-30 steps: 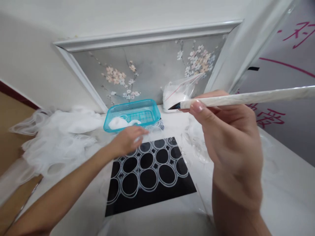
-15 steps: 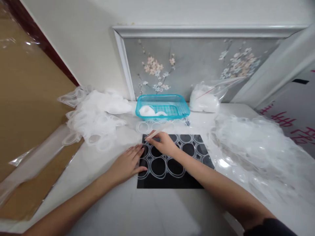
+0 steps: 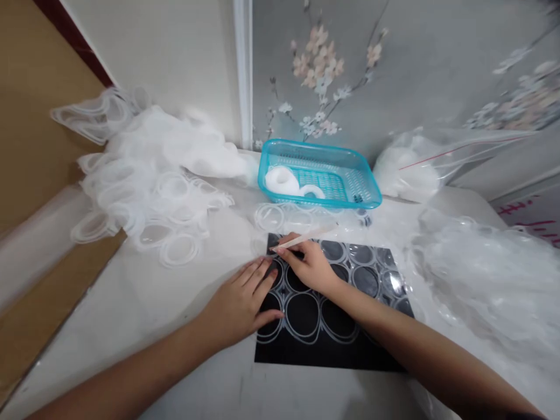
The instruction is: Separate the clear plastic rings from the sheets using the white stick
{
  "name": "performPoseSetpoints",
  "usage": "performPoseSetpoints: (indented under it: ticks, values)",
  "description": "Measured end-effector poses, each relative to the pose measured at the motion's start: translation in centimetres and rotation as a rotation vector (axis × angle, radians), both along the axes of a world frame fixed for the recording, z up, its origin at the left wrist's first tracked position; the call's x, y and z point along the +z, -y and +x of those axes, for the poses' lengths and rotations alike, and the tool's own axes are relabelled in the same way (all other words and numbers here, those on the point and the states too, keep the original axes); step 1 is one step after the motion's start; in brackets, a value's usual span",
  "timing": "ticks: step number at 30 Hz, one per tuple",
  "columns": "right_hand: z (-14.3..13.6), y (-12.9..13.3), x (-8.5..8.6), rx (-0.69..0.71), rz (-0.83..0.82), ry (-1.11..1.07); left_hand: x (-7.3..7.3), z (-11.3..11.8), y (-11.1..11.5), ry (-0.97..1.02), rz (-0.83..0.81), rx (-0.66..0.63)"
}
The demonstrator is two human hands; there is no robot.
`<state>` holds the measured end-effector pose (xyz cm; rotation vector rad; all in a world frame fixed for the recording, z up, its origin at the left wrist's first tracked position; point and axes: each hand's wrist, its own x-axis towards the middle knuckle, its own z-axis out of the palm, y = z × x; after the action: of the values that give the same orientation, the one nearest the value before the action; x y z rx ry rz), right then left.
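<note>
A black sheet (image 3: 289, 354) lies flat on the white table, covered by a clear film sheet with rows of whitish ring outlines (image 3: 301, 318). My left hand (image 3: 240, 300) rests flat on its left edge, fingers spread. Over the upper left corner, my right hand (image 3: 308, 263) pinches a thin, pale, stick-like tool (image 3: 306, 236), its lower end at the sheet and its other end slanting up to the right. Whether the tool is a pen or tweezers is unclear. My right forearm hides part of the sheet's right side.
Behind the sheet stands a turquoise plastic basket (image 3: 321, 203) holding white rings (image 3: 282, 179). A heap of translucent ring cutouts (image 3: 153, 169) lies left, beside cardboard (image 3: 39, 146). At right are a zip bag (image 3: 411, 166) with white contents and a pile of clear film (image 3: 494, 268).
The view has come closer and tilted, so the sheet and basket look larger. My left hand stays on the sheet's left edge, and my right hand still holds the tool near the upper left corner.
</note>
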<state>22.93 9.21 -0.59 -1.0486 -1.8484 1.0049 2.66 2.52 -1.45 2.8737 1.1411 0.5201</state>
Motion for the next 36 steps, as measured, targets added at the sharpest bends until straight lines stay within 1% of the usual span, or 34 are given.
performPoseSetpoints:
  ticks: [3,11,16,20,24,26,27,29,31,32,33,34,35,36]
  values:
    - [0.1,0.1,-0.1,0.002,0.0,0.016,0.1,0.1,0.1,0.002,-0.019,-0.003]
    - [0.3,0.2,0.0,0.003,0.016,0.006,0.5,0.2,0.1,-0.024,-0.009,-0.01]
    - [0.4,0.3,-0.1,0.015,0.065,0.007,0.8,0.3,-0.1,-0.03,-0.015,-0.019]
    - [0.6,0.2,-0.1,0.011,0.07,-0.002,1.0,0.3,-0.1,-0.046,-0.013,-0.018]
    - [0.6,0.3,0.1,0.019,0.108,0.034,1.0,0.3,0.0,-0.039,-0.025,-0.022]
    - [0.6,0.8,-0.1,0.023,0.159,0.094,1.0,0.3,0.0,-0.016,-0.041,-0.022]
    - [0.6,1.0,-0.2,0.043,0.213,0.141,0.9,0.3,0.0,-0.007,-0.051,-0.02]
    - [0.6,1.2,-0.5,0.12,0.371,0.279,0.9,0.3,0.1,0.012,-0.08,-0.018]
    - [0.7,0.5,-0.3,0.189,0.531,0.44,0.9,0.3,0.1,0.03,-0.121,-0.018]
    - [0.9,-0.2,0.0,0.182,0.591,0.508,0.9,0.3,0.1,0.036,-0.139,-0.016]
    - [1.2,-1.2,0.5,0.119,0.63,0.547,1.0,0.3,0.1,0.038,-0.153,-0.012]
    - [1.6,-2.2,1.2,0.003,0.653,0.545,1.1,0.3,0.1,0.035,-0.161,-0.007]
    - [2.1,-3.2,2.0,-0.158,0.675,0.496,1.1,0.3,0.1,0.029,-0.166,-0.002]
    - [2.7,-3.8,2.9,-0.356,0.683,0.391,1.2,0.3,0.1,0.023,-0.164,-0.001]
